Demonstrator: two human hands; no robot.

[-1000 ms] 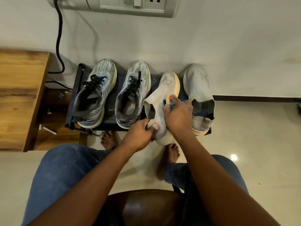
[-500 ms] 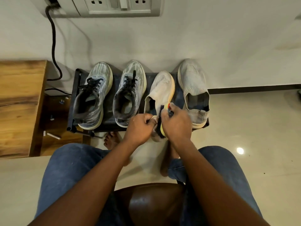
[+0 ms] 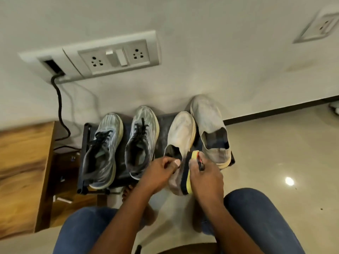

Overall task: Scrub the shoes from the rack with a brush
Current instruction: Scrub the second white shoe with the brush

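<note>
Scrubbing the white slip-on shoe, brush now sitting lower than half a second ago: down at the heel end, against the outer side, rather than up by the collar. Reading that as a stroke running toe-to-heel along the side; heel area likely getting covered now, toe end not yet touched in this pass. Camera also tipping up versus a second ago, wall socket panel now fully showing, so part of the shift being head motion. Left hand clenching around the shoe's collar, thumb on the rim, holding it steady, heel hanging off the front edge of the rack. Right hand wrapping around the yellow back of the brush, dark bristles pressing onto the shoe, wrist angling inward toward the left hand. Both forearms converging just in front of the rack, above the knees. Matching white shoe sitting just right of the worked shoe on the rack; two grey laced sneakers sitting to its left, looking untouched. Judging task early: one shoe in progress, three waiting.
</note>
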